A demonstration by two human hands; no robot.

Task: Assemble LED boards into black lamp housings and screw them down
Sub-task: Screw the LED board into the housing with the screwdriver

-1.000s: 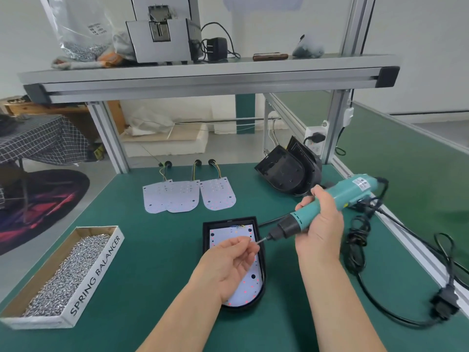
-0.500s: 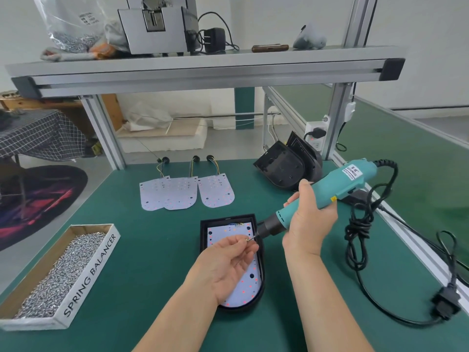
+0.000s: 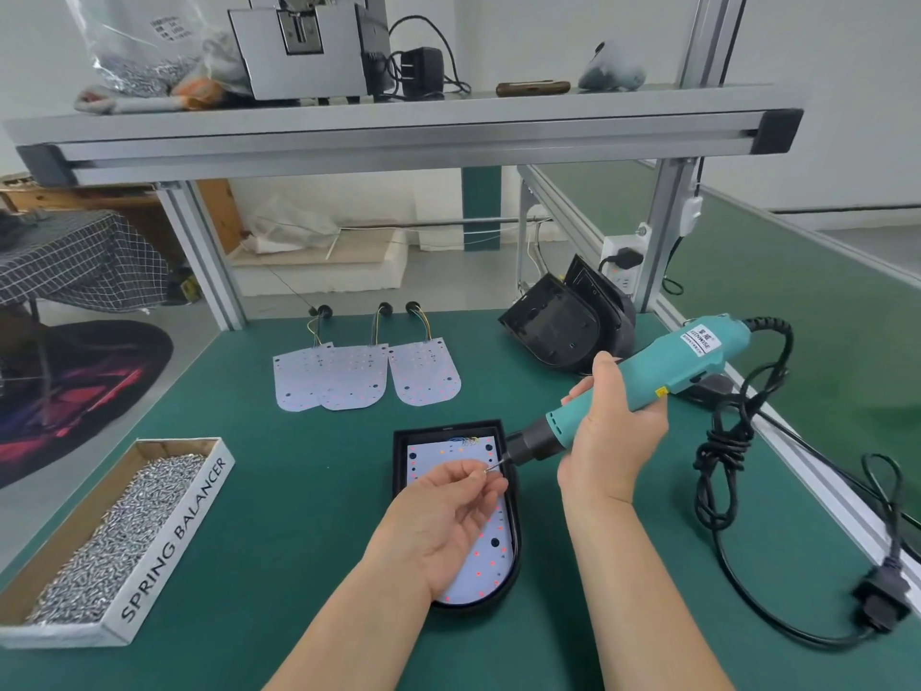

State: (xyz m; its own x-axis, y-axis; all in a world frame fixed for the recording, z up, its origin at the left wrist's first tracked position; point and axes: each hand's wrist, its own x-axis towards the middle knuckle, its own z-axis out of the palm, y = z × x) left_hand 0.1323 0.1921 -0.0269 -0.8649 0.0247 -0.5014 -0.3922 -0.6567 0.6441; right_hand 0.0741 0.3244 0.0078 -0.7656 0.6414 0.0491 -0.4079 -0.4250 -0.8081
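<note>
A black lamp housing (image 3: 400, 461) lies flat on the green mat in front of me, with a white LED board (image 3: 491, 546) seated inside it. My left hand (image 3: 441, 516) hovers over the board, palm up, and pinches a small screw (image 3: 486, 470) at its fingertips. My right hand (image 3: 610, 431) grips a teal electric screwdriver (image 3: 673, 366), tilted down to the left, its bit tip meeting the screw. Three loose LED boards (image 3: 366, 374) with wires lie farther back. Two empty black housings (image 3: 558, 321) lean together at the back right.
A cardboard box (image 3: 174, 536) marked SPRING BALANCER, full of screws, sits at the left front. The screwdriver's black cable (image 3: 722, 466) coils on the mat at the right, near the table's aluminium edge rail. An aluminium shelf (image 3: 398, 137) spans overhead.
The screwdriver has swung lower and leftward, bringing its bit to the screw at my left fingertips. My left hand has turned more palm up. The view has tilted slightly.
</note>
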